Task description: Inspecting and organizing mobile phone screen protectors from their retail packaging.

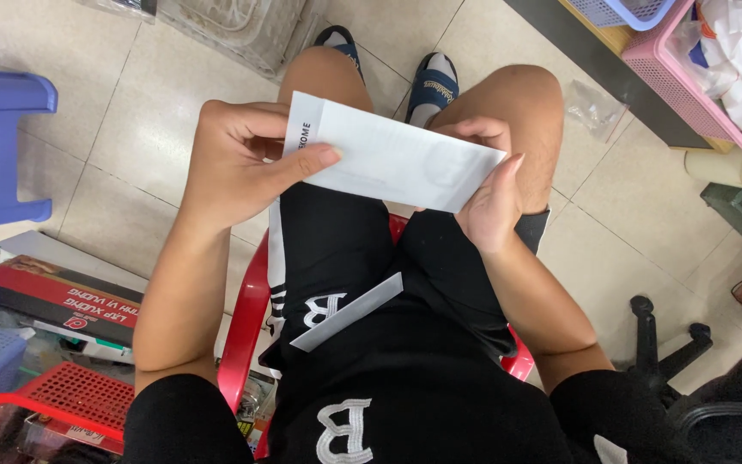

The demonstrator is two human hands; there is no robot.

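One flat white paper sleeve (392, 159), long and rectangular, is being held above the knees, pinched at one end by the left hand (238, 163) and at the other by the right hand (487, 185). One grey strip (347, 312) is lying on the black shorts (362, 258).

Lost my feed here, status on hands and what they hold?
Left hand and right hand both grip the white flat box at its ends. Grey strip lies on lap. Nothing blocking.
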